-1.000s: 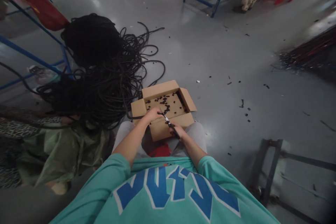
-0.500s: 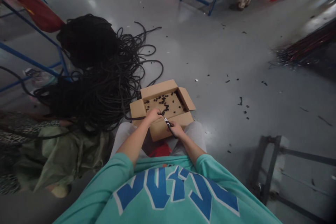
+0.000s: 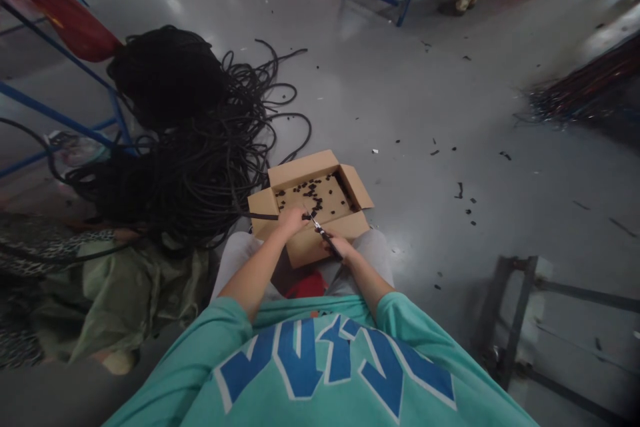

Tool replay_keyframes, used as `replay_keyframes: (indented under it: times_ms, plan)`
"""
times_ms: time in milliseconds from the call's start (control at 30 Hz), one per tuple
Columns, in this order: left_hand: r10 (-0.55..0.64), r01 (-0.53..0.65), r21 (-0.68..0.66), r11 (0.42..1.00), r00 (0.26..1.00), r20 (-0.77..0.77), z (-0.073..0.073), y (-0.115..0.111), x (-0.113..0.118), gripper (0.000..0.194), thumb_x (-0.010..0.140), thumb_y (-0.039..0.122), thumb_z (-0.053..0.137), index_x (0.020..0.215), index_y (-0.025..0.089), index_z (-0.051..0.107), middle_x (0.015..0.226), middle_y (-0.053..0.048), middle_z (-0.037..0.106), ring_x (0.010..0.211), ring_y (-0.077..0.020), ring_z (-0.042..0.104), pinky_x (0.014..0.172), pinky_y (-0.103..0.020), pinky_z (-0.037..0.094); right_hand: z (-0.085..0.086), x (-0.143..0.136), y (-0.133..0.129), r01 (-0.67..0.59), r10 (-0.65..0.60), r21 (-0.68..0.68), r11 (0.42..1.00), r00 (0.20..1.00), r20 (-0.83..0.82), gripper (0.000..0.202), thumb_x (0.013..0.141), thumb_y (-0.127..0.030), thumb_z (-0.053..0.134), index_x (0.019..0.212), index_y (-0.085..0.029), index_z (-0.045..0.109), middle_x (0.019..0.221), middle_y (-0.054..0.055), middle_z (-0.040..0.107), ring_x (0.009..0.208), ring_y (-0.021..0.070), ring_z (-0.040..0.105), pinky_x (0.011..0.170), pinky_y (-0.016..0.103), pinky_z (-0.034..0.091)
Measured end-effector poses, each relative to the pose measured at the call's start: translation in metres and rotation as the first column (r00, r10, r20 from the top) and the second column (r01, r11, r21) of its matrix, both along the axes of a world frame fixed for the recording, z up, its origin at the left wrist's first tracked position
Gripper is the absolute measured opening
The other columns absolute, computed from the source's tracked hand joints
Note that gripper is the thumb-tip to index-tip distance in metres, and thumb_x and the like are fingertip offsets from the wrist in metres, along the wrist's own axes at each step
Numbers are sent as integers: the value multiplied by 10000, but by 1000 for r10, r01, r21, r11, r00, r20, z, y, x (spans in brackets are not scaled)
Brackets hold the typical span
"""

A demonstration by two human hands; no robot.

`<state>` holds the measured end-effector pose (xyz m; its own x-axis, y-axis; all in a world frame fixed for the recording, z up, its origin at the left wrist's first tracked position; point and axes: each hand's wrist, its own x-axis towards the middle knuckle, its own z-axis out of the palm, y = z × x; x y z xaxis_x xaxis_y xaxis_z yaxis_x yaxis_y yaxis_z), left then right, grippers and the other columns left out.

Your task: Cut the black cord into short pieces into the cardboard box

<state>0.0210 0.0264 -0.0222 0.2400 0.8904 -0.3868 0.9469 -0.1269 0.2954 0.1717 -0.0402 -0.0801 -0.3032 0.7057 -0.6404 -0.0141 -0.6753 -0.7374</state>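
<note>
Black cord (image 3: 263, 216) has straightened where the left hand (image 3: 291, 220) pinches it (right hand (image 3: 341, 247) curled round scissors (image 3: 319, 229)).

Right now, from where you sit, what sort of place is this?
Probably a workshop or factory floor: a large heap of black cord lies near a cardboard box holding small black pieces, and dark scraps litter the grey floor.

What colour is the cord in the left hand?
The cord is black, seen best in head view.
</note>
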Motion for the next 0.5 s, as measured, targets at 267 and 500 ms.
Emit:
replay_keyframes:
  times_ms: [267,500]
  plan:
    - [131,-133,22,991,990,48,-7,1,2,230,672,260,556,884,204,625,924,-68,617,878,-211,531,760,-301,379,-3,-5,0,58,-62,38,998,992,106,571,509,-130,526,1079,-165,515,409,-95,376,338,49,330,368,180,245]
    - [229,-192,-128,973,868,440,-23,12,-13,239,689,183,514,899,130,615,931,-66,623,853,-162,540,791,-282,397,2,3,-4,59,-59,11,998,998,-12,570,499,-145,504,1068,-186,509,494,-69,430,408,57,361,385,171,246]
